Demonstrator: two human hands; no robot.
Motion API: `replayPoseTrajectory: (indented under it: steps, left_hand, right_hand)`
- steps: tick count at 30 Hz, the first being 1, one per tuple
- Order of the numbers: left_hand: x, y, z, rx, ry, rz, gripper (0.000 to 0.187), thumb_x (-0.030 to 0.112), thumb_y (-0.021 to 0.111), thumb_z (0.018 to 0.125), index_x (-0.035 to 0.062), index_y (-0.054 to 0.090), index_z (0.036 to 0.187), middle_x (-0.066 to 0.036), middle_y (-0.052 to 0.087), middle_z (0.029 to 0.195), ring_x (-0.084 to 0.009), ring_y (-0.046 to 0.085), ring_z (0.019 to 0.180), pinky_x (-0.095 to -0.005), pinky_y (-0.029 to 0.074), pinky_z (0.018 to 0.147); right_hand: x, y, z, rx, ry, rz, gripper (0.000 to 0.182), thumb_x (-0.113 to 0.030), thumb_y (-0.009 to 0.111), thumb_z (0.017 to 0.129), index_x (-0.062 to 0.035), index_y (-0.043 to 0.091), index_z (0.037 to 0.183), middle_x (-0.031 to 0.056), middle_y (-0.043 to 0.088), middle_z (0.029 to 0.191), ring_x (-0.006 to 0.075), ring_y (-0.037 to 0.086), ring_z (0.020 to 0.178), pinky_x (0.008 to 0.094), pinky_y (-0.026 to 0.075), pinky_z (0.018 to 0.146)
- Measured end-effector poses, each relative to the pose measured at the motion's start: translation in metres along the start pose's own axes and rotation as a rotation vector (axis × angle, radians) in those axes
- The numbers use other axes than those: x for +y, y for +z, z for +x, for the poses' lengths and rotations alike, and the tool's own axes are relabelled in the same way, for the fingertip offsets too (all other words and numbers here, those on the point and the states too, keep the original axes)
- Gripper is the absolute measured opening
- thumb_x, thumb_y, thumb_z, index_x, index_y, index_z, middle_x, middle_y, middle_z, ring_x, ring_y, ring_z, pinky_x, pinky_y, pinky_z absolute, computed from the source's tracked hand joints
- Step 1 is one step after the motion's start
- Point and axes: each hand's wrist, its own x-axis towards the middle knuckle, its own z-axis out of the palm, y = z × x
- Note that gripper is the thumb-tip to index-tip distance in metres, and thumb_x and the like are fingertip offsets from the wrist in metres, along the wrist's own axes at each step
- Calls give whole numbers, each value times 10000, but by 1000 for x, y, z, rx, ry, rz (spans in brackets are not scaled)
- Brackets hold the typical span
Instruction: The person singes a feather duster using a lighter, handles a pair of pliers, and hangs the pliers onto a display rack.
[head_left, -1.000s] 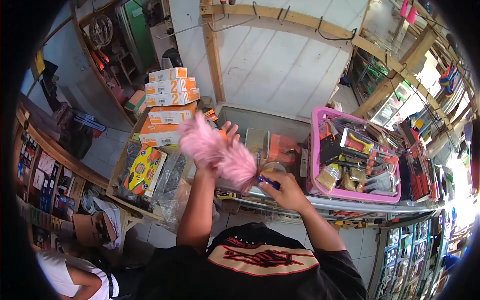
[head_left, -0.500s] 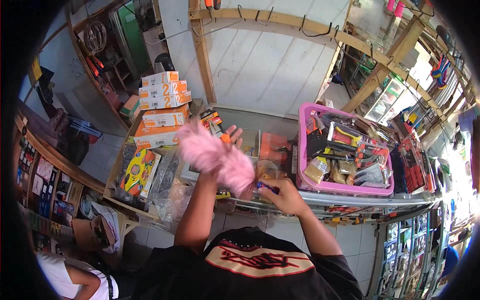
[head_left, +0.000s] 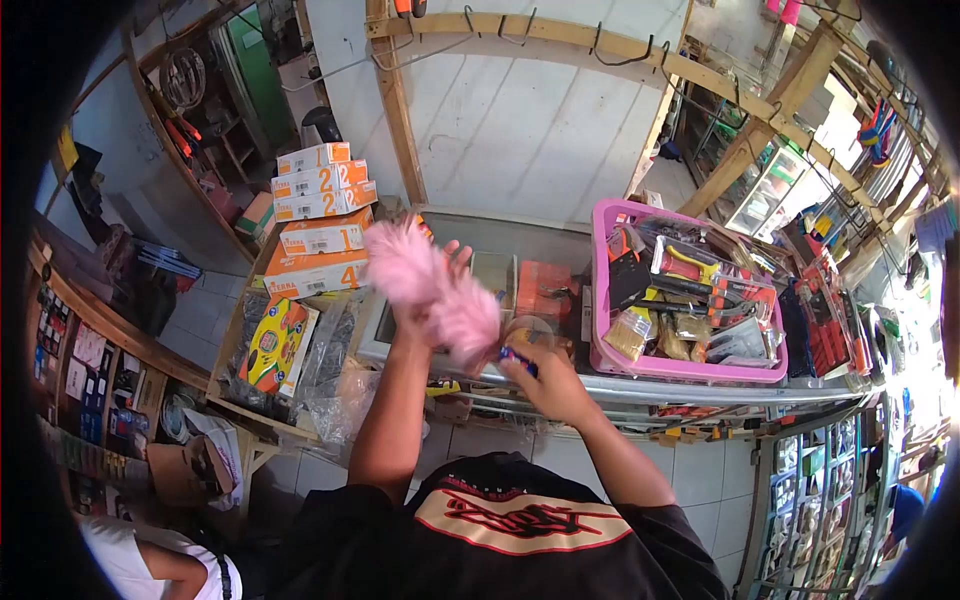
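My right hand (head_left: 553, 382) is closed round the dark blue handle (head_left: 518, 361) of a fluffy pink duster (head_left: 430, 290). The duster slants up to the left, its fibres blurred and covering much of my left hand (head_left: 455, 258). That hand is raised above the glass counter (head_left: 480, 235), with bent fingertips showing past the fibres. An orange-and-black package (head_left: 424, 224) shows by those fingers, apparently in their grip; most of it is hidden behind the duster.
Orange-and-white boxes (head_left: 322, 240) are stacked at left, behind a yellow patterned pack (head_left: 275, 345) and clear plastic. A pink basket (head_left: 597, 290) of packaged tools and brushes stands at right. Metal hooks (head_left: 622, 57) hang overhead. Another person's arm (head_left: 170, 572) is at lower left.
The duster and both hands have shifted slightly up and left. More of the orange-and-black package is now covered by the fibres. The camera view has moved a little.
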Motion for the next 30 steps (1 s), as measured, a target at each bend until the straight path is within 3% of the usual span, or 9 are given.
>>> replayPoseTrajectory:
  steps: [3, 6, 10, 13, 17, 22, 25, 28, 30]
  left_hand:
    - [10, 26, 9, 375, -62, 211, 668, 545, 456, 1116, -1, 529, 1496, -190, 630, 1486, -345, 638, 1355, -498, 514, 1164]
    - [14, -4, 9, 134, -17, -5, 629, 553, 449, 1117, 49, 587, 1467, -157, 696, 1379, -330, 686, 1268, -505, 538, 1127]
    - [31, 26, 15, 598, 63, 196, 597, 568, 432, 1128, 110, 556, 1489, -143, 649, 1425, -319, 611, 1369, -521, 524, 1129]
    - [38, 30, 20, 537, 66, 104, 551, 519, 382, 1159, 131, 532, 1519, -140, 629, 1460, -320, 601, 1381, -503, 523, 1123]
    - [30, 23, 20, 206, 32, 364, 601, 539, 377, 1157, 124, 479, 1580, -162, 589, 1528, -338, 581, 1402, -505, 497, 1163]
    - [22, -4, 13, -133, -158, 50, 697, 604, 393, 1134, 123, 394, 1639, -188, 431, 1682, -398, 426, 1539, -607, 352, 1271]
    - [24, -17, 13, -178, -230, -49, 656, 551, 374, 1157, 112, 381, 1644, -200, 410, 1697, -416, 389, 1562, -650, 336, 1263]
    - [33, 9, -2, 428, -267, 350, 688, 582, 390, 1141, 78, 472, 1602, -187, 568, 1578, -366, 516, 1481, -563, 445, 1211]
    - [37, 11, 1, 81, -288, 99, 684, 573, 367, 1144, 79, 478, 1603, -169, 591, 1561, -335, 539, 1465, -528, 447, 1216]
  right_hand:
    - [12, 13, 13, 59, -15, 18, 283, -217, 678, 1043, 23, 710, 1190, 292, 707, 945, 493, 673, 861, 498, 530, 786]
    - [2, 7, 8, -57, -99, -54, 299, -197, 690, 1049, 16, 747, 1251, 220, 747, 967, 317, 719, 835, 414, 550, 815]
    - [22, -22, 7, -42, 27, 73, 304, -179, 684, 1073, 51, 713, 1270, 94, 728, 873, 109, 597, 743, 335, 526, 688]
    - [26, -16, -2, 86, 279, 338, 290, -231, 702, 1041, 34, 721, 1157, 185, 692, 867, 198, 579, 702, 376, 503, 698]
    - [31, -15, 8, 8, -19, 59, 240, -177, 681, 1073, 41, 704, 1169, 49, 655, 835, 101, 590, 744, 305, 483, 656]
    - [6, -20, 20, -100, -46, 60, 239, -170, 685, 1058, 42, 706, 1166, 160, 691, 870, 157, 559, 770, 367, 517, 736]
    - [11, -14, 24, -62, -131, 59, 233, -164, 682, 1054, 47, 704, 1150, 185, 683, 876, 206, 552, 752, 385, 516, 738]
    - [7, -7, 28, 29, -43, 42, 228, -159, 684, 1048, 56, 693, 1123, 205, 654, 868, 245, 527, 730, 382, 505, 720]
    - [12, -6, 29, -35, -102, 31, 233, -161, 693, 1043, 54, 695, 1132, 201, 657, 869, 233, 533, 726, 379, 508, 720]
